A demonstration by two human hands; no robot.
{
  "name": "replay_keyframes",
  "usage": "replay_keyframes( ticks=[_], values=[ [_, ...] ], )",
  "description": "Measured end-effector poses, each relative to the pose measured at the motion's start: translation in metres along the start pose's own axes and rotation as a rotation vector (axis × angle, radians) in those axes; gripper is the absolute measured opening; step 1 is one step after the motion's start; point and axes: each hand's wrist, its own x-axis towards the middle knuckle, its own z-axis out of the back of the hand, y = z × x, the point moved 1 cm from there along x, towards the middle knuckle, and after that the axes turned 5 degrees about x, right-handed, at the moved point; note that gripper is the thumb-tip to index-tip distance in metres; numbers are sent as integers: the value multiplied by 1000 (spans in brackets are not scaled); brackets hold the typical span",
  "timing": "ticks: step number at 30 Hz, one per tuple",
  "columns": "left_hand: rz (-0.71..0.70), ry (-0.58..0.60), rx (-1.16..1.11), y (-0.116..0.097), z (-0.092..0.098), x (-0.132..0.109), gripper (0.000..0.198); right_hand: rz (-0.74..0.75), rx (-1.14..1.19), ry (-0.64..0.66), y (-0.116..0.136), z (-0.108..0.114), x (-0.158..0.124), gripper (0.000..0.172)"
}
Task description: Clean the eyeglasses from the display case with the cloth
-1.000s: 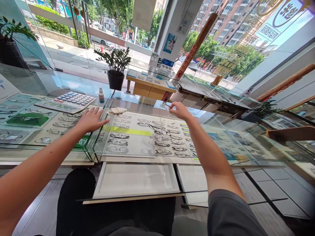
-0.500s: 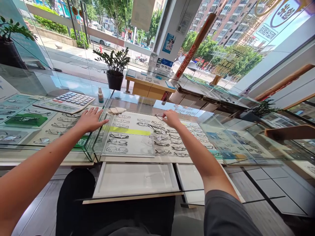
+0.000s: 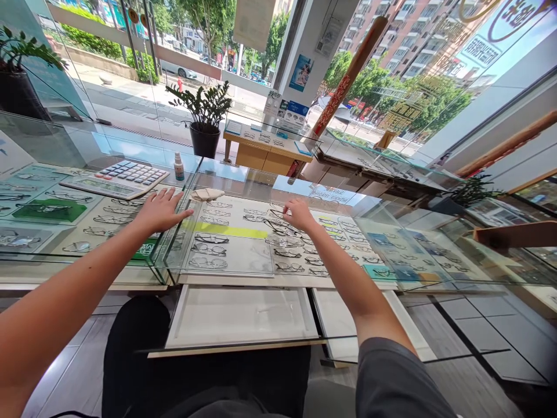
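Note:
My left hand (image 3: 162, 210) lies palm down with fingers spread on the glass counter top, near the seam between two display cases. My right hand (image 3: 299, 213) is over the right-hand case, its thumb and fingers pinched at a pair of eyeglasses (image 3: 275, 209), partly covered by the fingers. Under the glass, rows of eyeglasses (image 3: 209, 250) lie on a white tray beside a yellow-green strip (image 3: 232, 231). A crumpled beige cloth (image 3: 208, 195) rests on the counter between my hands.
Left of the seam are a calculator (image 3: 119, 177) and a small spray bottle (image 3: 178, 167). An open white drawer (image 3: 243, 316) juts out below the case, with another beside it. A potted plant (image 3: 204, 139) stands behind the counter.
My right hand has moved slightly left and toward me with the eyeglasses at its fingers. My left hand stays spread on the counter. The view has shifted a little.

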Motion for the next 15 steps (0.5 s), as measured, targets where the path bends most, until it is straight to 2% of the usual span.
replay_keyframes(
  ticks=[5, 15],
  values=[
    [4, -6, 0, 1, -1, 0, 106, 4, 16, 38, 2, 0, -2, 9],
    [6, -7, -14, 2, -2, 0, 107, 48, 43, 76, 5, 8, -8, 17]
  ],
)
